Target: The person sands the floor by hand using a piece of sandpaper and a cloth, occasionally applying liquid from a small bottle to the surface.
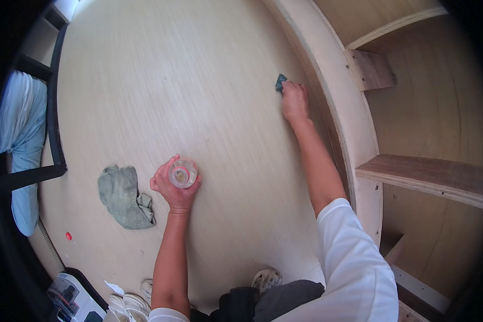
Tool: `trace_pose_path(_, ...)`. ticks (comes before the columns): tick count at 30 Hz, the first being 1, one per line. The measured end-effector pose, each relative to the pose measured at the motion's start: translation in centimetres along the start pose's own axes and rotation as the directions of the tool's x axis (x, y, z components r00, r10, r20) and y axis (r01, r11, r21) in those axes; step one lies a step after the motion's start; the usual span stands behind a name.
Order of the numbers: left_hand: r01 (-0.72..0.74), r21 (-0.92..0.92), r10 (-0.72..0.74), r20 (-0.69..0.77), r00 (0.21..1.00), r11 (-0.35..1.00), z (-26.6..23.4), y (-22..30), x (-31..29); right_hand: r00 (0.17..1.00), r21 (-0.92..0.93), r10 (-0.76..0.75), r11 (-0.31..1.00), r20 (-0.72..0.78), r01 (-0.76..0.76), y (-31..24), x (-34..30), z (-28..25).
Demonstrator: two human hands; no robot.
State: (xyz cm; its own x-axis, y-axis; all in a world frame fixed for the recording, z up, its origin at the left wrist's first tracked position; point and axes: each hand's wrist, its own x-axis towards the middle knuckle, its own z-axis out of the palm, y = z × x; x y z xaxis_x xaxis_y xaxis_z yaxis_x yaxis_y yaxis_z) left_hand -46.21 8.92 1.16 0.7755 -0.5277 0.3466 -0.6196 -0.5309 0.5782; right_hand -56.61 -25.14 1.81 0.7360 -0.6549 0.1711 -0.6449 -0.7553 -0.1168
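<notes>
My left hand (pixel 172 189) is wrapped round a clear bottle (pixel 182 173), seen from above with its open mouth and a pinkish-red ring. Farther forward on the right, my right arm is stretched out. The fingers of my right hand (pixel 295 99) are closed on a small dark blue-green pad (pixel 280 82), pressed to the pale wood-grain floor (pixel 214 107) close to the wooden frame. A crumpled grey-green cloth (pixel 121 196) lies left of the bottle. Near the left side, a small red cap (pixel 68 236) rests on the floor.
Along the right runs a wooden frame (pixel 354 112) with a plank shelf (pixel 429 177). A black metal frame (pixel 53 107) borders the left, with a light-blue wrapped bundle (pixel 24 139) behind it. White shoes (pixel 129 307) and a white-and-black device (pixel 72 298) stand at the lower left.
</notes>
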Motion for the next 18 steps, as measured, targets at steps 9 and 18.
trace_pose_path(9, 0.005, 0.003, -0.006, 0.091, 0.996, 1.0, -1.8, -0.2, -0.2, 0.992, 0.0, 0.013, 1.0, 0.128, -0.013, -0.5, 0.7, -1.1)
trace_pose_path(18, 0.01, 0.092, -0.023, 0.133, 0.991, 0.996, -5.6, -3.4, -0.5, 0.998, 0.087, -0.002, 0.996, 0.059, -0.003, -0.4, -8.6, -1.2)
